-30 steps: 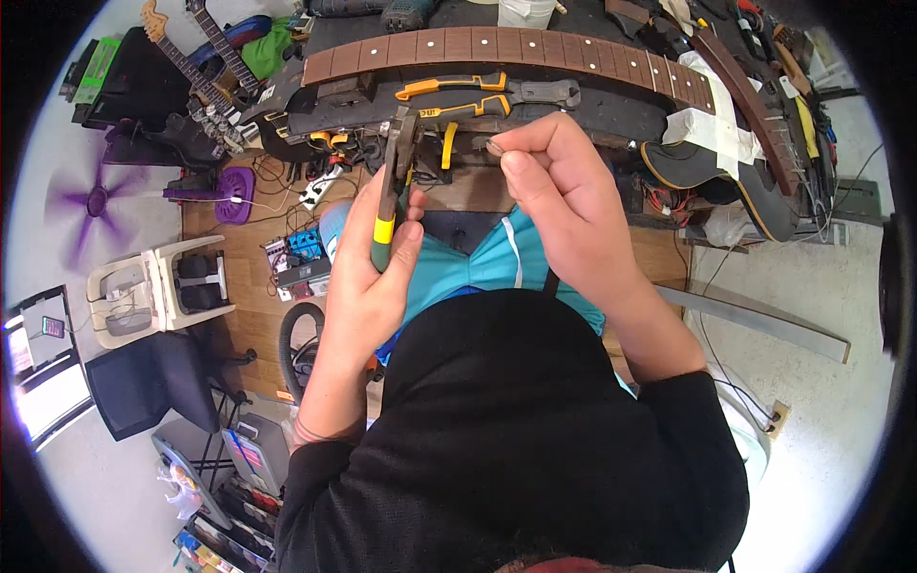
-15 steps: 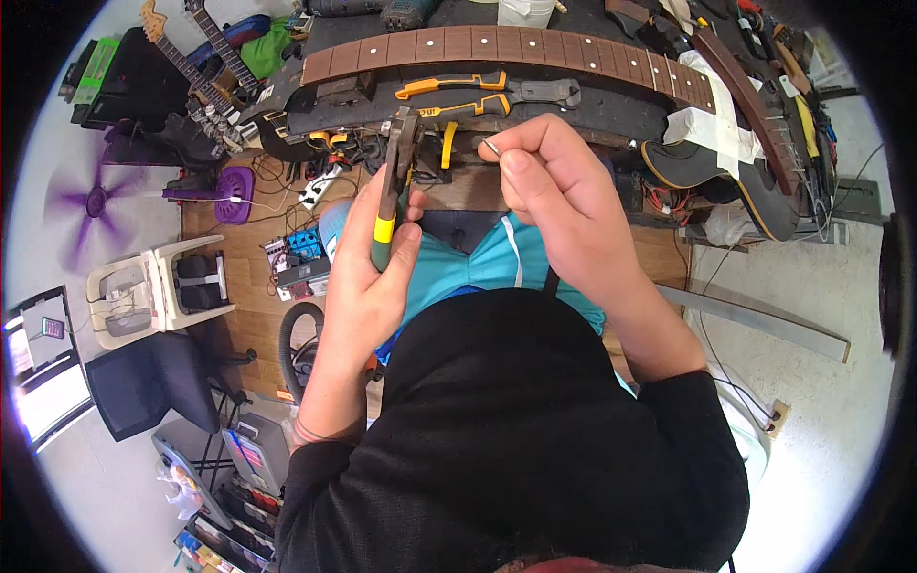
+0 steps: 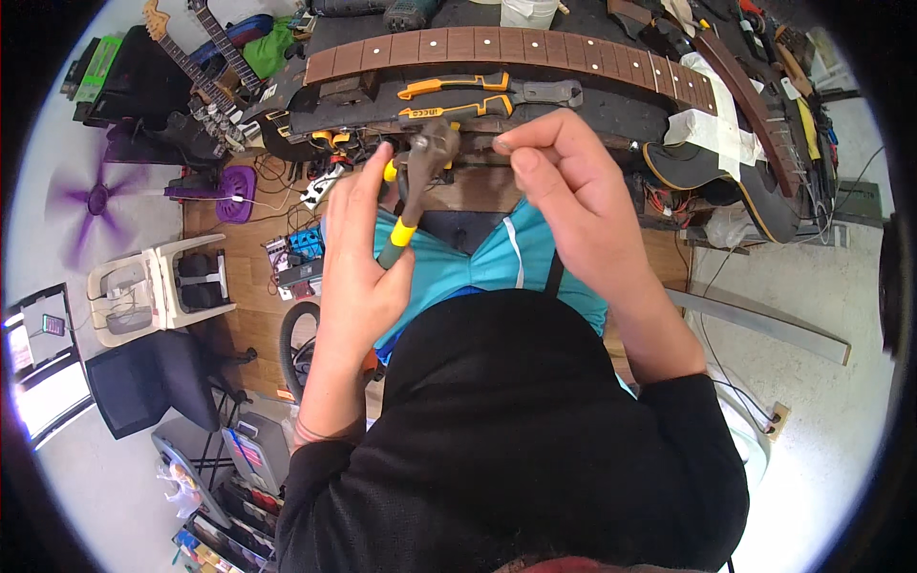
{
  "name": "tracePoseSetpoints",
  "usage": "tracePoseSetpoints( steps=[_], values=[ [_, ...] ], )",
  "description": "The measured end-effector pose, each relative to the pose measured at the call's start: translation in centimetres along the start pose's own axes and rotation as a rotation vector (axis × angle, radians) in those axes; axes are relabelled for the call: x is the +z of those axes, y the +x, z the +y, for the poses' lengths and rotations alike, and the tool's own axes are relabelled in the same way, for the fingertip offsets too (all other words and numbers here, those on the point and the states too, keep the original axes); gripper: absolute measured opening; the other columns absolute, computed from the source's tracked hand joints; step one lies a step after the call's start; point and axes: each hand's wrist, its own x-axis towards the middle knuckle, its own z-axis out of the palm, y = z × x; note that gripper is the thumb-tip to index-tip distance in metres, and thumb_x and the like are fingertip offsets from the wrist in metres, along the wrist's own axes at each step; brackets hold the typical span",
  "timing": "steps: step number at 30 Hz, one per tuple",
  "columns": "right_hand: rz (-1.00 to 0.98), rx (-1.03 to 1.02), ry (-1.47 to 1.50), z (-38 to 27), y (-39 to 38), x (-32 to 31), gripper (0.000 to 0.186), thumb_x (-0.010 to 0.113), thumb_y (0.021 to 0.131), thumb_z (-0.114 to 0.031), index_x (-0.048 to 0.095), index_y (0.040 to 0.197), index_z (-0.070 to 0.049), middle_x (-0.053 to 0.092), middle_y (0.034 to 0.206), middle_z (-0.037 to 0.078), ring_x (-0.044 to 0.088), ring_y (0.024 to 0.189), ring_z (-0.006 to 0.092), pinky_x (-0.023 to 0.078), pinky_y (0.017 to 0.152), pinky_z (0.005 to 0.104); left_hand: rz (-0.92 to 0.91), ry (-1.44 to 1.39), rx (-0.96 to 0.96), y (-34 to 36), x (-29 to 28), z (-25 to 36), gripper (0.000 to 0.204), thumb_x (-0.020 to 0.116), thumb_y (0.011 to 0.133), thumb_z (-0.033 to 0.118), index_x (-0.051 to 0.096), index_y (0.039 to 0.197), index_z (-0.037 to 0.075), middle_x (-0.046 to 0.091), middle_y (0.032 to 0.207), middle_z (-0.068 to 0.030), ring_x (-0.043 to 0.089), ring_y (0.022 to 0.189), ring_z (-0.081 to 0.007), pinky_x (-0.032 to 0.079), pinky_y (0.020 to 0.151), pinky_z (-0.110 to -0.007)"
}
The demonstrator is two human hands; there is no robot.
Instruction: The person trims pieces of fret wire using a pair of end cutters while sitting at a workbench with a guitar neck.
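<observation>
My left hand (image 3: 355, 258) is wrapped round a pair of pliers (image 3: 413, 196) with dark, worn metal jaws and green-and-yellow grips. The grips stand apart, and the head, slightly blurred, points up and right toward my other hand. My right hand (image 3: 583, 196) is closed in a pinch of thumb and forefinger, just right of the pliers' head and apart from it. A small thin piece of wire sits between those fingertips, hardly visible now. Beyond both hands, a guitar neck (image 3: 458, 46) with a brown fretboard and pale dots lies across the workbench (image 3: 611, 119).
Orange-and-black cutting pliers (image 3: 544, 93) lie on the bench before the neck. White tape (image 3: 731, 129) covers part of the black guitar body (image 3: 769, 205) at right. Two more guitar necks (image 3: 177, 57) stand at far left, near a purple fan (image 3: 97, 199).
My left hand has turned the pliers so the head swings right, and their grips have spread. My right hand has shifted slightly right, its pinch still closed.
</observation>
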Motion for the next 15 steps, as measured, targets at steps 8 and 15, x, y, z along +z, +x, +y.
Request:
tracePoseSetpoints(
  steps=[8, 15],
  values=[
    [0.059, -0.069, -0.095, 0.0, 0.2, -1.6, 0.013, 0.062, 0.113, -0.013, 0.065, 0.121, -0.002, 0.060, 0.092, -0.006, 0.051, 0.084, 0.0006, 0.042, 0.075, 0.0206, 0.064, 0.151, 0.028, 0.2, -0.5, -0.8, 0.097, 0.064, 0.073, -0.010, 0.045, 0.166, 0.008, 0.055, 0.143, -0.0210, 0.051, 0.140, -0.0412, 0.039, 0.123, -0.045],
    [0.075, -0.080, -0.117, -0.4, 0.2, -3.0, 0.013, 0.063, 0.113, -0.013, 0.065, 0.121, -0.003, 0.061, 0.092, -0.006, 0.050, 0.083, 0.0006, 0.040, 0.075, 0.0203, 0.120, -0.384, -0.201, -1.6, 0.4, -3.9, 0.034, 0.082, 0.097, 0.014, 0.075, 0.128, 0.001, 0.080, 0.102, -0.0093, 0.072, 0.090, -0.0201, 0.055, 0.087, -0.033]
  ],
)
